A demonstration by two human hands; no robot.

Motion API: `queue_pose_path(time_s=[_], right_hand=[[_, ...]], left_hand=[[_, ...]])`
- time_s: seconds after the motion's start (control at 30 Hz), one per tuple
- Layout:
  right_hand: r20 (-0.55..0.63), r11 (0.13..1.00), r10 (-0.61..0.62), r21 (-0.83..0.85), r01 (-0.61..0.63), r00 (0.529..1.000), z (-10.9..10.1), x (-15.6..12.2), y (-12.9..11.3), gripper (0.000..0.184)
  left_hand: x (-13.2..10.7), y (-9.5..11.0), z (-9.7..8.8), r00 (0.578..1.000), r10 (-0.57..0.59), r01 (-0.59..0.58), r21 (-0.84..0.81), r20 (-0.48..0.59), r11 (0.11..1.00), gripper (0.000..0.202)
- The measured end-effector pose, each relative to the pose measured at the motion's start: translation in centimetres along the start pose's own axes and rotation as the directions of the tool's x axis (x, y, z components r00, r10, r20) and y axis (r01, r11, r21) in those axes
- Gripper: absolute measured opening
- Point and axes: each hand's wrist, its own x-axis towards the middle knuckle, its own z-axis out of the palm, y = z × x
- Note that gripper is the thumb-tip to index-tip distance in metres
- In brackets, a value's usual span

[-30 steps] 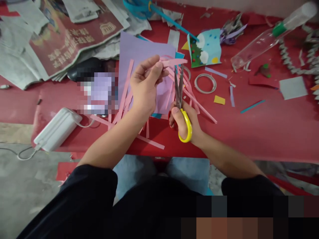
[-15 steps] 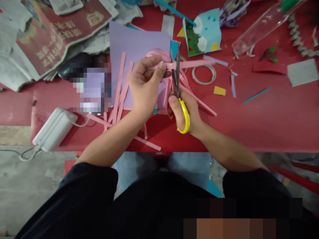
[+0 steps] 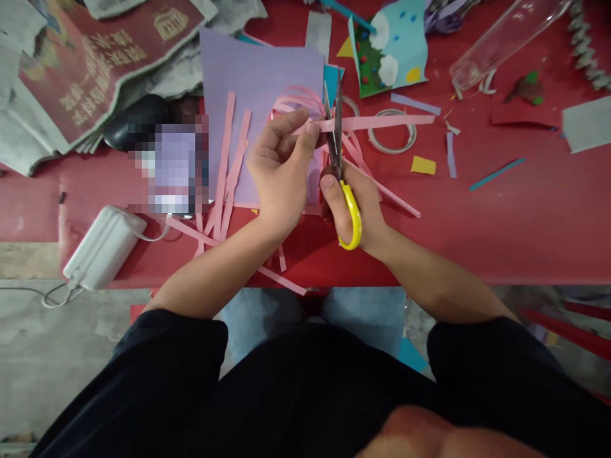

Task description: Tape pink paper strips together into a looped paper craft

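My left hand (image 3: 281, 165) pinches a pink paper strip (image 3: 382, 121) between thumb and fingers, and the strip's free end reaches out to the right. Around the yellow handle of the scissors (image 3: 352, 213) my right hand (image 3: 358, 207) is closed. The blades point away from me, slightly apart, with the strip crossing them close to my left fingertips. Behind my hands lies a sheet of purple paper (image 3: 258, 70). Several other pink strips (image 3: 223, 159) lie on its left side, and a looped pink bundle (image 3: 298, 98) rests on it, partly hidden by my left hand.
On the red table (image 3: 501, 242) are a tape roll (image 3: 413, 137), a painted paper piece (image 3: 391, 51), a clear plastic bottle (image 3: 506, 44) and a yellow scrap (image 3: 422, 165). At left are newspapers (image 3: 100, 63), a black object (image 3: 138, 121), a blurred-out phone-like item (image 3: 175, 165) and a white power bank (image 3: 102, 248).
More of the pink strip now extends to the right of the blades. Both hands keep nearly the same place and hold. The whole view has shifted a little.
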Motion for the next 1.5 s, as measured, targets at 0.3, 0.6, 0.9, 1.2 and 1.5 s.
queue_pose_path(time_s=[0.3,0.6,0.9,1.2,1.5], right_hand=[[-0.008,0.998,-0.053,-0.024,0.052,0.999,0.0,0.2,-0.1,0.060],[-0.009,0.998,-0.054,0.010,0.054,0.999,0.1,0.2,-0.3,0.054],[-0.025,0.995,-0.095,-0.006,0.095,0.995,0.2,0.3,0.3,0.051],[-0.050,0.997,-0.067,-0.039,0.065,0.996,0.3,0.3,0.4,0.057],[-0.074,0.996,-0.086,0.017,0.087,0.994,0.4,0.5,0.0,0.050]], left_hand=[[-0.7,-0.9,-0.1,0.999,0.046,-0.046,0.041,0.004,0.998,0.035],[-0.9,-0.5,0.2,0.999,0.035,-0.034,0.114,-0.009,0.993,0.030],[-1.0,-0.5,0.1,0.999,-0.026,0.027,0.040,-0.027,0.999,0.032],[-0.7,-0.8,0.2,1.000,-0.006,0.009,0.087,-0.029,0.996,0.020],[0.2,-1.1,-0.3,0.998,0.014,-0.013,-0.016,0.059,1.000,0.058]])
